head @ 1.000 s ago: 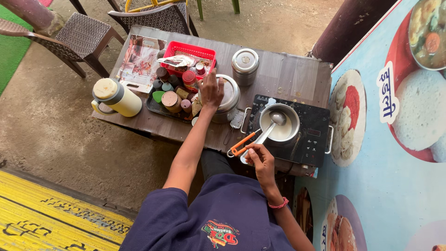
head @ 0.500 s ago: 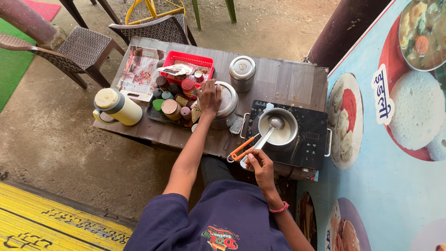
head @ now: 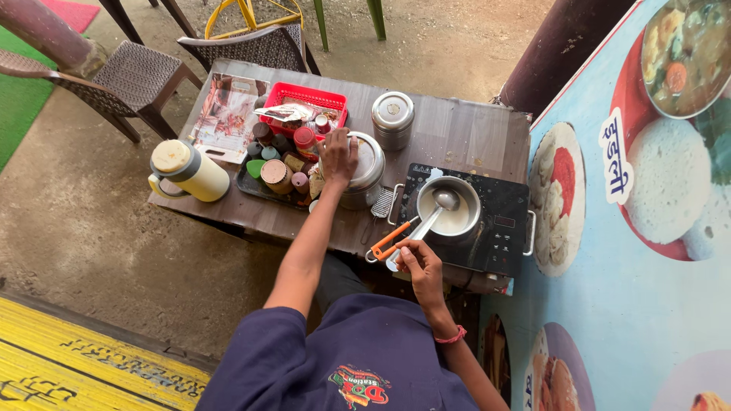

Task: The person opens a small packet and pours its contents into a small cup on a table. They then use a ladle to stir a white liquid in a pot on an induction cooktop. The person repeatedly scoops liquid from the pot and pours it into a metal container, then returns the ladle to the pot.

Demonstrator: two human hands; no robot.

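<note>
Steel ladle (head: 426, 223), gripped at its handle by the right hand (head: 415, 262), sits in the milky pan (head: 449, 207) on the induction cooktop (head: 487, 221), while the left hand (head: 337, 156) presses flat on the lidded steel pot (head: 365, 171) mid-tabletop (head: 457, 129); divided attention could slop liquid.

Outdoor food stall; induction cooktop (head: 499, 228) on table (head: 464, 137); painted food signboard (head: 655, 228)

pot (head: 449, 207) on cooktop (head: 499, 228) | lidded container (head: 364, 169) left of it | flask (head: 186, 169) far left
</note>
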